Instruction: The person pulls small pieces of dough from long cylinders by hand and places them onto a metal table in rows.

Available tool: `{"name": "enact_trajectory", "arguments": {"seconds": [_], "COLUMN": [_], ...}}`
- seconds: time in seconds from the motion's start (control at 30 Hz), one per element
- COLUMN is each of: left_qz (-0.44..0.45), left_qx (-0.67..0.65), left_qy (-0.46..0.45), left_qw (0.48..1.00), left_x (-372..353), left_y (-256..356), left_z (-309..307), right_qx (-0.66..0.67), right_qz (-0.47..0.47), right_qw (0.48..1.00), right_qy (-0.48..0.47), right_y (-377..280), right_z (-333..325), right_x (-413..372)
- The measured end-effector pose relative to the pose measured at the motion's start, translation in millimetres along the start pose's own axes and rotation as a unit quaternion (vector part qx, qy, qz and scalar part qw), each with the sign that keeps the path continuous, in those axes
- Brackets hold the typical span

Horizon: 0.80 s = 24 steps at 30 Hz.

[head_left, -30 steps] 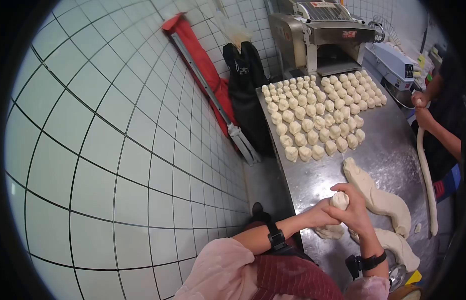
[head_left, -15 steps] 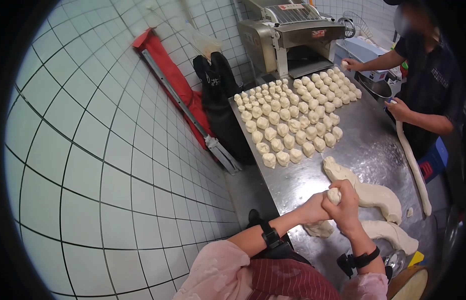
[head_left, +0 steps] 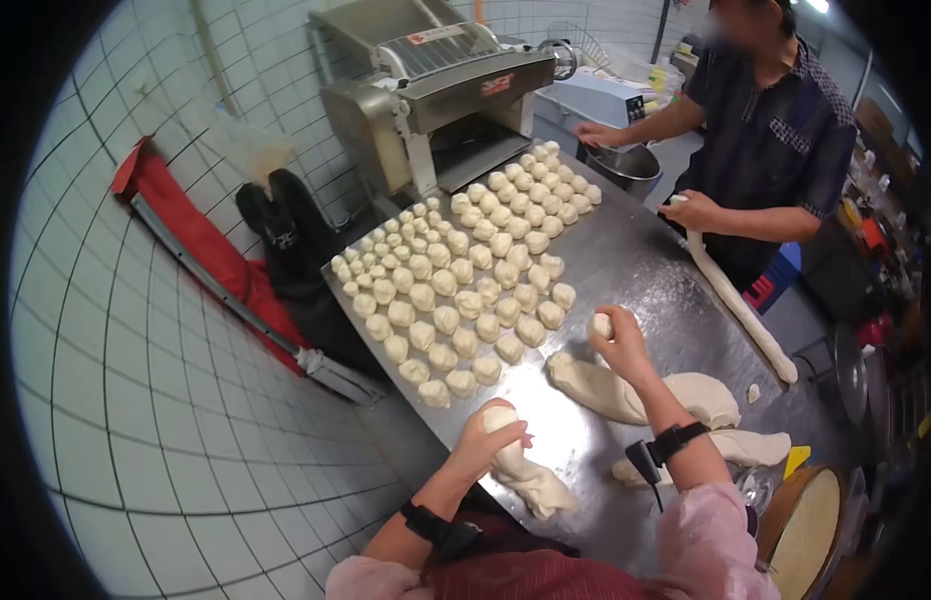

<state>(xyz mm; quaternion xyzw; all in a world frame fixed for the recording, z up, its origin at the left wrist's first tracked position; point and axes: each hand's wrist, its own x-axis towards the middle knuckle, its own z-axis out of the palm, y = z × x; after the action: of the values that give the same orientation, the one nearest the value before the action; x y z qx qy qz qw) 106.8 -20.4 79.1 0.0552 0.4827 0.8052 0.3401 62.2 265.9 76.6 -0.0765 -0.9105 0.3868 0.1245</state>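
Observation:
My right hand (head_left: 624,345) is stretched out over the steel table (head_left: 641,265), gripping a small torn dough piece (head_left: 603,325) close to the near end of the rows of dough pieces (head_left: 466,270). My left hand (head_left: 486,445) grips the top end of a dough rope (head_left: 526,475) that trails down onto the table's near edge. Thick dough strips (head_left: 626,392) lie just right of my right forearm.
A dough sheeter machine (head_left: 436,95) stands at the table's far end. A person in a dark shirt (head_left: 771,150) across the table holds a long dough rope (head_left: 736,305) beside a metal bowl (head_left: 626,165). A tiled wall lies left; a round bamboo tray (head_left: 806,525) sits near right.
My hands have parted: the right one carried a torn-off piece out toward the rows, the left kept the dough rope. The view has swung right, showing more of the other person.

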Motion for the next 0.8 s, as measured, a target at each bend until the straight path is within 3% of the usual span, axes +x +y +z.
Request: {"name": "enact_trajectory", "arguments": {"seconds": [0.07,0.27,0.47,0.6,0.67,0.73,0.8], "left_qz": [-0.011,-0.052,-0.069,-0.027,-0.031,-0.023,-0.007], "left_qx": [-0.027,-0.099,-0.171,-0.207,-0.207,-0.183,-0.147], "left_qy": [0.052,0.06,0.101,0.119,0.117,0.121,0.079], "left_qw": [0.998,0.992,0.978,0.971,0.971,0.975,0.986], "left_x": [5.3,20.2,34.3,39.5,40.5,42.6,48.8], "left_y": [-1.9,-12.8,-18.0,-28.2,-24.6,-24.0,-36.5], "left_z": [-9.5,-32.8,-49.4,-58.3,-52.9,-42.6,-36.1], "right_qx": [-0.027,-0.064,-0.195,-0.156,-0.094,0.145,0.152], "right_qz": [0.011,-0.023,-0.024,-0.068,-0.027,0.095,0.068], "right_qw": [0.999,0.998,0.973,0.985,0.99,0.935,0.893], "right_qy": [0.014,0.013,-0.119,0.012,-0.102,-0.308,-0.418], "right_y": [10.4,45.3,63.9,25.2,-3.3,-60.8,-105.0], "right_z": [10.0,38.2,47.7,31.0,25.4,29.5,35.3], "right_x": [26.3,104.6,130.0,98.3,56.3,6.4,-19.5]}}
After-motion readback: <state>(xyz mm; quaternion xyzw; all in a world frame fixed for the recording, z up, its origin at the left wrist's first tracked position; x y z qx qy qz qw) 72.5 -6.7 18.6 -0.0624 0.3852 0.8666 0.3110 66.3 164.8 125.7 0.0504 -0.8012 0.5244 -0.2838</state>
